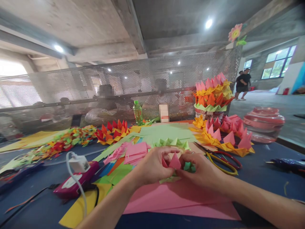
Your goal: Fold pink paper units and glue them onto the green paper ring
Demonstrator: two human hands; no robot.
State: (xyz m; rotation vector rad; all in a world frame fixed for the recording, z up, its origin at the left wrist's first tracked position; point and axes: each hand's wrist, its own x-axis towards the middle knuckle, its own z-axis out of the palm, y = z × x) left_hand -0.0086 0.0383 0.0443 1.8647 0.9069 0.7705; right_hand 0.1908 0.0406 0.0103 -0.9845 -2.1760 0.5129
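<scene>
Both hands close around a small paper flower piece at the middle of the table. My left hand (pixel 156 163) grips folded pink paper petals (pixel 175 161), thumb below and fingers curled over the top. From the other side, my right hand (pixel 199 167) pinches the same piece; its fingertips are partly hidden behind the petals. Behind and under the hands shows a ring of folded light-green paper petals (pixel 170 143); whether it is joined to the pink petals I cannot tell. Large pink paper sheets (pixel 181 202) lie beneath my wrists.
Scissors (pixel 225 163) lie right of my right hand. Beyond stand a tall layered paper flower stack (pixel 212 95) and a clear jar (pixel 264 125). Leftward are pink paper squares (pixel 137 152), a purple power strip (pixel 76 181) with cables, and a heap of paper scraps (pixel 64 140). A green bottle (pixel 137 113) stands behind.
</scene>
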